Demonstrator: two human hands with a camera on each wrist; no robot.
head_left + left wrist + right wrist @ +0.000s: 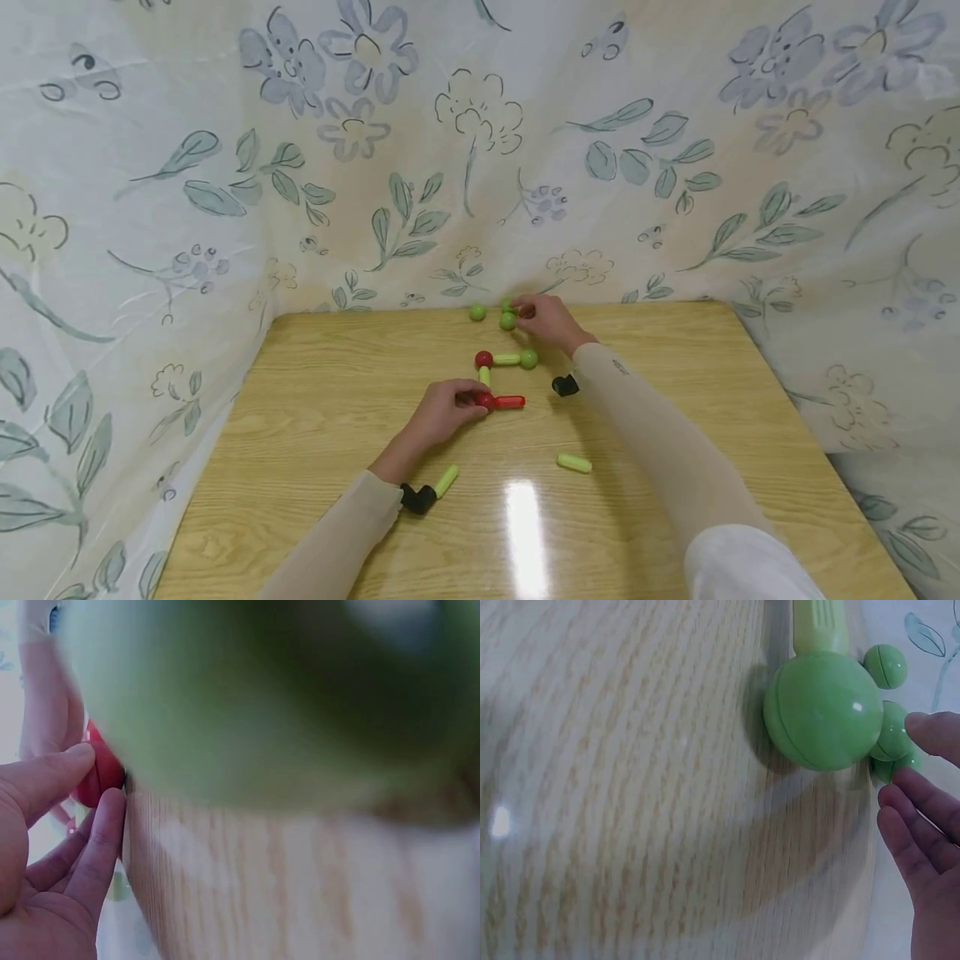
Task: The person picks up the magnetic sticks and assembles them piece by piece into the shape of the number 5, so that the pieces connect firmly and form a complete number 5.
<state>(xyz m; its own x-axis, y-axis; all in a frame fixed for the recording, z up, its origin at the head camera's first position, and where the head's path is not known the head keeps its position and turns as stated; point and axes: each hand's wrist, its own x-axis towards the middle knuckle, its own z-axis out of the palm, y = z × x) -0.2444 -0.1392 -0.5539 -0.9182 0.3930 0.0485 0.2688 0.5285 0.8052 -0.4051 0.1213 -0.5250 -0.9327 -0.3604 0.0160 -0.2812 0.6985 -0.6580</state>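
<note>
— Pinching what in the left hand (pixel 442 410)?
— A red ball (pixel 486 402), with a red rod (pixel 511 402) just right of the grip and a lime rod (pixel 484 377) just beyond.
— And in the right hand (pixel 551 321)?
— Green balls (pixel 507 322) just beside the grip; cannot tell whether pinching one.
— On what, and where?
— On a glossy wooden table (pixel 330 367), under both grips, with flowered cloth (pixel 480 208) hanging beyond.

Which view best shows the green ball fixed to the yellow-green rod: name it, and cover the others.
Right wrist: the green ball is large, sharp and unobstructed, joined to the yellow-green rod. The head view shows it whole but small. In the left wrist view I cannot pick it out.
</note>
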